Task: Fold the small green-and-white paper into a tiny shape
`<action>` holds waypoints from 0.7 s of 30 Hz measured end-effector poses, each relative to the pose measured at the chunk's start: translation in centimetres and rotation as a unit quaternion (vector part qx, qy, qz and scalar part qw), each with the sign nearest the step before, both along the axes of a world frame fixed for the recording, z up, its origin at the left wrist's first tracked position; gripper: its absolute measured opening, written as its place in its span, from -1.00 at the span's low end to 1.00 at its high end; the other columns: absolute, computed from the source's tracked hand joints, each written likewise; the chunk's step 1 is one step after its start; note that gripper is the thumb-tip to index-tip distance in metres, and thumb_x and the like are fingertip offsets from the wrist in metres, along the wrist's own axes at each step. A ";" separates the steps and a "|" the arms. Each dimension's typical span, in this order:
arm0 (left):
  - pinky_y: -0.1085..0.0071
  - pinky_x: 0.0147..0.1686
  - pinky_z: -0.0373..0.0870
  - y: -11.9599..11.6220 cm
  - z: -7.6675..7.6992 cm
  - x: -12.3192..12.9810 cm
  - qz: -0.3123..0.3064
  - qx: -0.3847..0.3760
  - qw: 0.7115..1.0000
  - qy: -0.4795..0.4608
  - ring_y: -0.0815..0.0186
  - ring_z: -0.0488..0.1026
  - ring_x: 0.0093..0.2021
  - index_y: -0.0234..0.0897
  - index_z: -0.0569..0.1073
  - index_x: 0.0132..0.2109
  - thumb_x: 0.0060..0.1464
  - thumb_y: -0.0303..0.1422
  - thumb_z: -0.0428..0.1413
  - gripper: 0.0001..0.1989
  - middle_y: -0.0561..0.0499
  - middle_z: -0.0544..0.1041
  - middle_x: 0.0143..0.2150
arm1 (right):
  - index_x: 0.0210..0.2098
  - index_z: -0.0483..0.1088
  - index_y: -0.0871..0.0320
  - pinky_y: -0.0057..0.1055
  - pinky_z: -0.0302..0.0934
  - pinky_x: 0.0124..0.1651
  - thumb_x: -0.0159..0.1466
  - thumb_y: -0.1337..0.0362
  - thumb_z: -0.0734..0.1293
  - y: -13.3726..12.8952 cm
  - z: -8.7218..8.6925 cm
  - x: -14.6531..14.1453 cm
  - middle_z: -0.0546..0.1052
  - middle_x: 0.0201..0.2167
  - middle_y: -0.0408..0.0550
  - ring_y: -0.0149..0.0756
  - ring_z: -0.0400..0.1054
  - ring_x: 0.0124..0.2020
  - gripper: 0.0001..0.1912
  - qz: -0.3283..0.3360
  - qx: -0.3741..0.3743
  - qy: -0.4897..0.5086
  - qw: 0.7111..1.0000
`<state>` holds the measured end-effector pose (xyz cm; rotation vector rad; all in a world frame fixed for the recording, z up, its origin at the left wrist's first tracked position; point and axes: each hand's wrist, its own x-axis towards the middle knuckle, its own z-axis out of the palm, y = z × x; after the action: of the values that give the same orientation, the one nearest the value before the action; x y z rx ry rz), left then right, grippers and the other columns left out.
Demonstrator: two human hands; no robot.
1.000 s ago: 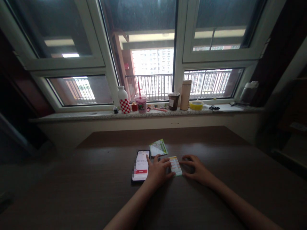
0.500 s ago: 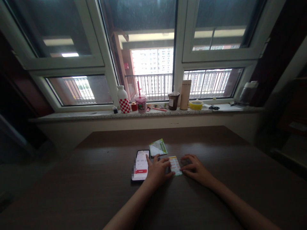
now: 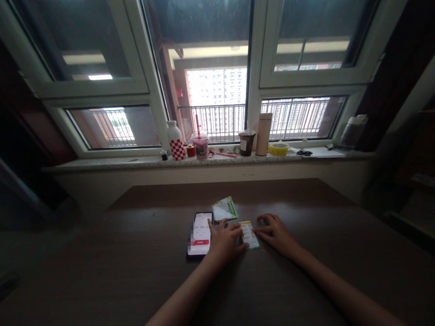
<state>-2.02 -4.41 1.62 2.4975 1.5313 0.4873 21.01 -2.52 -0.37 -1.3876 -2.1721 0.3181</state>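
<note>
A small printed packet or card (image 3: 249, 236), white with a yellow top strip and green edges, lies flat on the dark brown table (image 3: 152, 285). My left hand (image 3: 224, 239) rests over its left side, fingers spread and fingertips on or beside that edge. From the right, my right hand (image 3: 274, 233) touches the packet's right edge with its fingertips, the fingers stretched out and partly apart. Just beyond my left hand is a second green-and-white packet (image 3: 224, 209). A phone (image 3: 201, 233) with a timer on its screen lies left of my left hand, which covers its right edge.
Along the windowsill (image 3: 136, 163) stand a red-and-white checked bottle (image 3: 176, 142), a pink drink cup (image 3: 200, 147), a dark drink cup (image 3: 246, 144) and a beige flask (image 3: 263, 134). A yellow tape roll (image 3: 278, 149) and black scissors (image 3: 304, 153) lie further right.
The fingertips of my right hand have shifted slightly left, onto the packet's right edge. My left hand has stayed in nearly the same place, and the packets and phone have not visibly moved.
</note>
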 end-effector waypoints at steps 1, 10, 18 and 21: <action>-0.52 0.08 -0.56 0.0 0.0 0.0 0.001 -0.002 1.000 0.003 -0.06 0.07 0.29 0.07 0.47 -0.12 0.02 -0.04 0.18 -0.72 0.19 0.42 0.18 | -0.19 0.57 -0.15 -0.12 0.08 0.19 0.26 0.14 0.31 0.1 0.0 0.0 0.40 0.03 -0.01 -0.08 0.13 0.12 -0.81 -0.002 0.000 -0.003 1.000; -0.53 0.08 -0.53 -0.2 0.2 0.1 0.006 -0.001 1.000 0.012 -0.08 0.06 0.29 0.04 0.48 -0.14 0.02 -0.04 0.18 -0.73 0.17 0.42 0.17 | -0.17 0.56 -0.17 -0.06 0.10 0.16 0.26 0.12 0.30 1.4 0.2 -0.7 0.37 0.06 -0.02 -0.05 0.12 0.13 -0.79 -0.039 -0.003 -0.021 0.999; -0.52 0.09 -0.51 -0.2 0.3 0.2 0.009 -0.005 1.000 0.022 -0.07 0.06 0.29 0.01 0.48 -0.14 0.03 -0.03 0.16 -0.72 0.15 0.41 0.19 | -0.17 0.56 -0.15 -0.07 0.12 0.14 0.25 0.10 0.30 2.3 -0.1 -1.6 0.38 0.04 -0.02 -0.04 0.12 0.13 -0.78 -0.083 0.005 -0.015 0.996; -0.52 0.09 -0.53 -0.2 0.0 0.1 0.011 0.004 1.000 0.014 -0.08 0.06 0.29 0.02 0.48 -0.14 0.02 -0.02 0.17 -0.72 0.15 0.42 0.18 | -0.17 0.56 -0.14 -0.07 0.11 0.14 0.26 0.11 0.29 2.6 -0.6 -1.6 0.39 0.01 -0.01 -0.05 0.13 0.12 -0.78 -0.087 0.012 -0.008 0.996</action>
<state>-1.91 -4.58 1.64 2.5057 1.5709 0.4652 19.38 0.05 -0.95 -1.5566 -2.0429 0.2160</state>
